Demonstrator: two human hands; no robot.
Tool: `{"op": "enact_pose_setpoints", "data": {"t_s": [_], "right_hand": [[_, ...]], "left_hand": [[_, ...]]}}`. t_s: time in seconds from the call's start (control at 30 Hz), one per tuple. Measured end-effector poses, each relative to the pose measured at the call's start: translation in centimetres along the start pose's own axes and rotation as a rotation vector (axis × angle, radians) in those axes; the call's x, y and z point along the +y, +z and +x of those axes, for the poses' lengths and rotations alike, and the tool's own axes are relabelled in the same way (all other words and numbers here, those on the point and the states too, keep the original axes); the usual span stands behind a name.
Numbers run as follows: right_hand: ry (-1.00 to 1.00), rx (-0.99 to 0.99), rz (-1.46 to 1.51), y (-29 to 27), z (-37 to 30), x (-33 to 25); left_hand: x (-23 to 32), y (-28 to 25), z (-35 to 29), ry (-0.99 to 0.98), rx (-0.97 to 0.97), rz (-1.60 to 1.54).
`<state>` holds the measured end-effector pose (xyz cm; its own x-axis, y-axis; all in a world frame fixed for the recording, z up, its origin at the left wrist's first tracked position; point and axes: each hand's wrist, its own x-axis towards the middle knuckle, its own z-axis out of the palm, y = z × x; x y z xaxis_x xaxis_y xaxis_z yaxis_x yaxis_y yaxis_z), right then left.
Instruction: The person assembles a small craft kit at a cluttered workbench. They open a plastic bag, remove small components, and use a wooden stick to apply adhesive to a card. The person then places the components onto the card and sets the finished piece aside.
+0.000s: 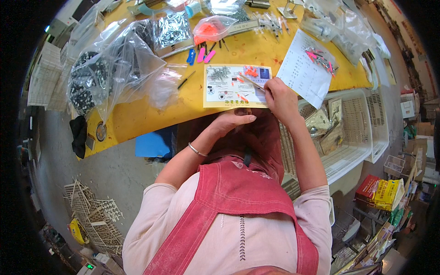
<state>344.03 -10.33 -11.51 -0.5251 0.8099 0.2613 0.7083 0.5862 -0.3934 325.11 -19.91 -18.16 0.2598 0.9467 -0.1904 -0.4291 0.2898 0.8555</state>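
Observation:
A printed card [222, 95] lies at the table's near edge. On it are a heap of small grey metal parts [219, 73], some small orange pieces [250, 71] and a few scattered orange ones. My right hand [280, 100] rests at the card's right side, closed in a pinch on a thin tan stick-like tool [252, 81] that slants across the card toward the orange pieces. Just below the card's near edge, my left hand [231, 121] is curled with its thumb stretched to the right. Its fingers are partly hidden, and what they hold cannot be made out.
Behind the card lie pink and blue clips [200, 55], an orange-filled bag [208, 30] and a tray of metal parts [172, 31]. A clear bag of dark pieces [87, 82] stands left. To the right are a written sheet [300, 68] and a white plastic crate [350, 151].

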Motion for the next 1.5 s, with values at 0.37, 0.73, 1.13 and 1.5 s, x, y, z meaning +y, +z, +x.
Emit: {"op": "enact_pose_setpoints", "data": {"t_s": [0.37, 0.73, 1.13, 1.5], "right_hand": [[-0.112, -0.092, -0.03, 0.5, 1.7, 0.0], [-0.191, -0.157, -0.024, -0.5, 1.2, 0.0], [0.029, -0.068, 0.112, -0.4, -2.9, -1.5], [0.407, 0.231, 0.43, 1.9, -8.3, -1.9]], "left_hand": [[-1.9, -1.9, 0.6, -0.079, 0.006, 0.087], [-1.7, -1.8, 0.6, -0.059, -0.002, 0.061], [-0.7, 0.6, 0.3, 0.134, 0.059, -0.047], [-4.4, 3.5, 3.8, 0.186, 0.147, 0.061]]}}
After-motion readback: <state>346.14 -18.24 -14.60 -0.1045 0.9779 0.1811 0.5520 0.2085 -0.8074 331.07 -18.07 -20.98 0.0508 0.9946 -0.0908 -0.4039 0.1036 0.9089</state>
